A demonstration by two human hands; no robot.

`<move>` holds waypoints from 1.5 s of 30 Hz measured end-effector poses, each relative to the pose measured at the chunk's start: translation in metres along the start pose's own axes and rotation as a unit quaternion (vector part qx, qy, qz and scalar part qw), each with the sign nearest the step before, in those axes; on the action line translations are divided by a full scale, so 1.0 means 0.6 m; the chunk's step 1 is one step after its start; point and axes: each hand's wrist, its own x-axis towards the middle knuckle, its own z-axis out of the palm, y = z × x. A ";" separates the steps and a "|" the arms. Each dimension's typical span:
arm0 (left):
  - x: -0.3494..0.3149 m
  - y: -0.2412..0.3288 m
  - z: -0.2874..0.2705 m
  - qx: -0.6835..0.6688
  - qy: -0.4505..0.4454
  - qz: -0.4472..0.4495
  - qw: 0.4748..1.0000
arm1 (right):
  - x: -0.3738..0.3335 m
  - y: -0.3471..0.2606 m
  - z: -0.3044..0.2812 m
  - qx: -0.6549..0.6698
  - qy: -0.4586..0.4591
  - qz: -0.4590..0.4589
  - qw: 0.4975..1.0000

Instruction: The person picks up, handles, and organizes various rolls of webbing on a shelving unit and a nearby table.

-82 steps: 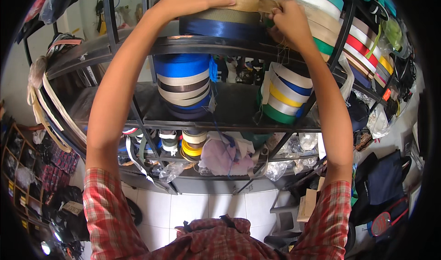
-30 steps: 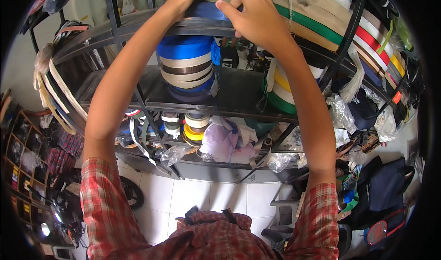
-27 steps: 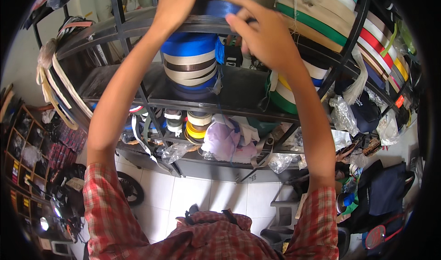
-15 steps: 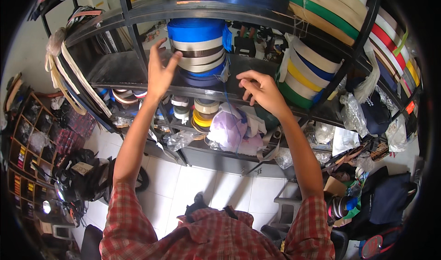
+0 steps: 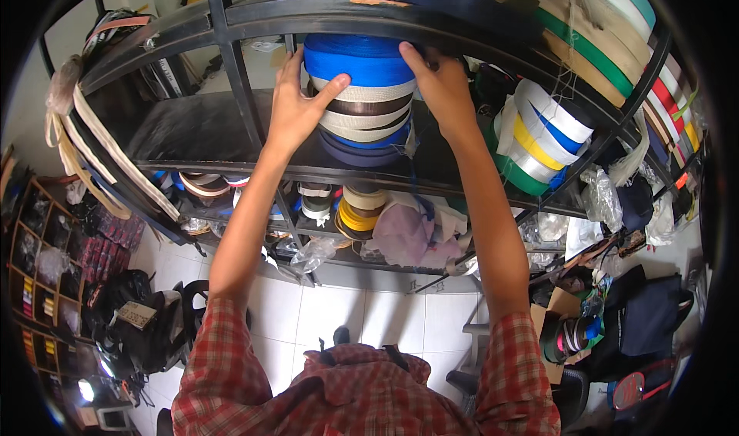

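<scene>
A stack of webbing rolls stands on the black metal shelf (image 5: 200,132). At its top lies a wide bright blue webbing roll (image 5: 358,63), with cream rolls (image 5: 362,119), a dark brown one and more blue below, and a navy roll (image 5: 362,153) at the bottom. My left hand (image 5: 299,109) cups the left side of the blue roll, its thumb across the front near the roll's lower edge. On the right side, my right hand (image 5: 446,93) presses its thumb against the blue roll's front. The fingertips of my right hand are hidden behind the roll.
To the right leans another stack of webbing rolls (image 5: 539,140) in white, yellow and green. Large rolls (image 5: 585,51) crowd the upper shelf. Below are smaller rolls (image 5: 358,209), pale purple cloth (image 5: 404,232) and plastic bags (image 5: 314,253). Black shelf posts (image 5: 239,74) rise close to my left hand.
Both hands were apart from the stack's top, fingers spread. Now they have closed in on the blue roll from both sides. My view has shifted slightly, closer to the shelf.
</scene>
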 end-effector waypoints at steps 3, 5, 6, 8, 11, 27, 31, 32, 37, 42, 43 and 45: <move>-0.007 0.030 0.010 0.019 0.018 0.051 0.998 | -0.020 -0.024 0.002 -0.049 0.065 0.030 0.996; -0.014 0.040 0.011 -0.001 0.047 0.073 0.996 | -0.039 -0.035 0.007 -0.049 0.135 0.003 0.990; -0.017 0.051 0.014 -0.024 0.079 0.098 0.992 | -0.055 -0.040 0.002 -0.048 0.159 0.005 0.986; -0.036 0.084 0.009 -0.013 0.062 0.100 0.993 | -0.092 -0.048 -0.019 -0.031 0.173 0.012 0.984; -0.098 0.096 0.007 -0.001 0.029 0.104 0.994 | -0.150 -0.054 -0.040 0.026 0.168 0.028 0.985; -0.378 0.139 0.087 -0.638 -0.068 -0.386 0.662 | -0.475 0.002 -0.147 0.041 0.224 0.075 0.971; -0.395 0.123 0.057 -0.478 -0.171 -0.478 0.717 | -0.509 0.003 -0.154 0.108 0.156 0.110 0.976; -0.398 0.129 0.051 -0.465 -0.152 -0.492 0.720 | -0.533 0.021 -0.172 0.163 0.110 0.143 0.970; -0.413 0.132 0.018 -0.376 -0.203 -0.464 0.776 | -0.560 0.048 -0.212 0.191 -0.088 0.361 0.908; -0.405 0.127 -0.008 -0.250 -0.299 -0.419 0.820 | -0.567 0.093 -0.230 -0.017 -0.188 0.172 0.967; -0.402 0.131 -0.013 -0.247 -0.293 -0.422 0.822 | -0.568 0.099 -0.235 -0.012 -0.193 0.170 0.966; -0.394 0.140 -0.023 -0.242 -0.306 -0.430 0.814 | -0.570 0.119 -0.256 -0.191 -0.204 0.056 0.959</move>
